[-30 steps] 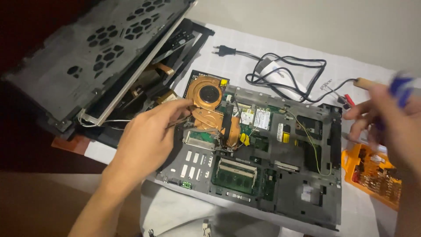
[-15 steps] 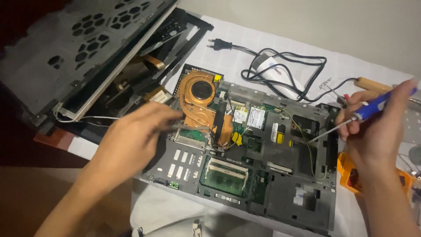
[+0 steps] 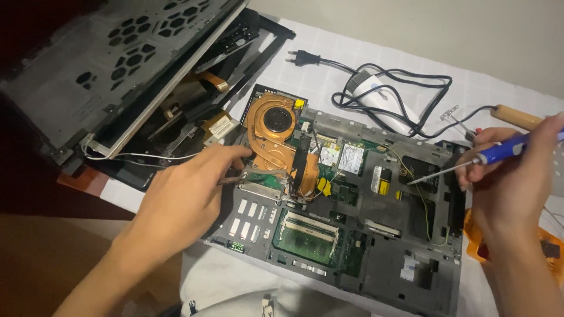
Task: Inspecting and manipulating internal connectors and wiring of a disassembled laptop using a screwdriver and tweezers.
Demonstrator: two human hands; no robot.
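our left hand [image 3: 185,196] pinches a small metal tool [image 3: 232,178] at the copper heatsink [image 3: 276,138] of the opened laptop [image 3: 352,217], steadying it; our right hand [image 3: 508,176] pinches the blue screwdriver [image 3: 470,161], tip angled over the board.

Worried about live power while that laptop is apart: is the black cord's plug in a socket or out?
Out. The plug lies loose on the white cloth, prongs bare, no socket near it.
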